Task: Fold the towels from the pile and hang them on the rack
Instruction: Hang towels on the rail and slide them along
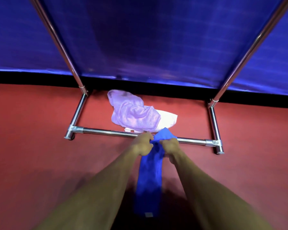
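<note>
Both hands meet low in the middle of the view, fingers curled tight round the top of a blue towel (150, 165). The left hand (142, 146) grips the bunched cloth from one side and the right hand (170, 146) grips it from the other, knuckles close together with only a fold of fabric between them. A small peak of the towel rises above the fists, and the rest hangs down between the two bare forearms as a long narrow strip, ending near the bottom edge of the view with a pale label at its hem. Just beyond the hands runs the lower front bar of the rack (106, 132), a chrome tube lying on the red floor (32, 155); the hands overlap it in the view, though whether they touch it cannot be told. Short side tubes run back from each end of the bar, and two slanted uprights climb from them toward the top corners. On the floor inside the rack's base, just behind the bar, lies the pile: a crumpled lilac towel (131, 113) on top of a white towel (166, 119). Behind everything hangs a blue curtain (148, 39) above a dark strip at the floor's far edge.
</note>
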`<state>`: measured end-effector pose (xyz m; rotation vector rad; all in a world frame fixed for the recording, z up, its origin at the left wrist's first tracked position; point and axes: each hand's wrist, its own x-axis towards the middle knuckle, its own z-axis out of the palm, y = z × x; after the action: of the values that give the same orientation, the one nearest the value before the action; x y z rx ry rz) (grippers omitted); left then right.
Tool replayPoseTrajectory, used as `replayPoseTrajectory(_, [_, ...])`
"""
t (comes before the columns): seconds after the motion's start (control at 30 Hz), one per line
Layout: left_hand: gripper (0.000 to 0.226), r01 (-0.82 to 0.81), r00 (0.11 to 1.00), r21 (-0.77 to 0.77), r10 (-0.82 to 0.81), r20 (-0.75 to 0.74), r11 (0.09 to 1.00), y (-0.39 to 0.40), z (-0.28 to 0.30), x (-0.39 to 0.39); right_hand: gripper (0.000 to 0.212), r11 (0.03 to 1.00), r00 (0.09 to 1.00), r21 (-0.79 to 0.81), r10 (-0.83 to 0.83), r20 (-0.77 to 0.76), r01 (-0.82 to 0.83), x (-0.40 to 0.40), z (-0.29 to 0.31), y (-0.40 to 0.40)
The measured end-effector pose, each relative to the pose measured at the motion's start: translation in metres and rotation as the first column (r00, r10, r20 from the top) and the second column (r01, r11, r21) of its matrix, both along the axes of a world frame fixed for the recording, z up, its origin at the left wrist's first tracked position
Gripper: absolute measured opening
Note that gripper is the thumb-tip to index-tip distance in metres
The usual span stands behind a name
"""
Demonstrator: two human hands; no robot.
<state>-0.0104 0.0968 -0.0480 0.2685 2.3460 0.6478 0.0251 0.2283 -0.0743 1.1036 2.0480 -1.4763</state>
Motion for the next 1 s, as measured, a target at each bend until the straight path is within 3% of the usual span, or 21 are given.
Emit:
replayPoseTrajectory(0.13, [0.04, -0.021, 1.0, 0.034, 0.021, -0.007, 0.999, -0.002, 0.009, 0.002, 0.016, 0.997, 0.992, 0.006, -0.08, -0.094, 0.081, 0.004, 0.012, 0.001])
replayPoseTrajectory(0.27, [0.052, -0.09, 0.996, 0.103, 0.092, -0.015, 0.991, -0.003, 0.036, 0.0, 0.019, 1.0, 0.966, -0.015, 0.006, -0.259, -0.01, -0.003, 0.046, -0.007])
replayPoseTrajectory(0.33, [0.047, -0.097, 0.993, 0.153, 0.106, -0.051, 0.983, -0.002, 0.062, -0.001, 0.011, 0.997, 0.954, -0.018, 0.072, -0.292, -0.081, -0.01, 0.076, -0.012])
replayPoseTrajectory(0.47, [0.03, -0.044, 0.973, 0.198, 0.086, -0.212, 0.979, -0.007, 0.127, -0.006, 0.02, 0.984, 0.915, 0.089, 0.175, -0.363, -0.153, -0.018, 0.148, -0.018])
replayPoseTrajectory(0.57, [0.035, -0.056, 0.935, 0.219, 0.128, -0.33, 0.974, -0.024, 0.197, -0.009, 0.024, 0.96, 0.836, 0.081, 0.275, -0.475, -0.27, -0.018, 0.221, -0.023])
replayPoseTrajectory(0.63, [0.028, -0.039, 0.919, 0.243, 0.13, -0.372, 0.969, -0.035, 0.241, -0.006, 0.005, 0.95, 0.781, 0.064, 0.29, -0.553, -0.307, -0.014, 0.266, -0.026])
replayPoseTrajectory(0.77, [0.037, 0.011, 0.891, 0.363, 0.156, -0.426, 0.932, -0.052, 0.319, 0.003, 0.031, 0.945, 0.666, 0.158, 0.315, -0.676, -0.287, 0.003, 0.348, -0.028])
replayPoseTrajectory(0.9, [0.054, 0.076, 0.846, 0.436, 0.173, -0.504, 0.897, -0.059, 0.367, 0.012, 0.035, 0.917, 0.526, 0.301, 0.396, -0.753, -0.26, 0.012, 0.39, -0.029])
replayPoseTrajectory(1.0, [0.036, 0.105, 0.805, 0.442, 0.184, -0.563, 0.891, -0.056, 0.376, 0.012, 0.042, 0.914, 0.485, 0.324, 0.404, -0.775, -0.243, 0.014, 0.399, -0.028])
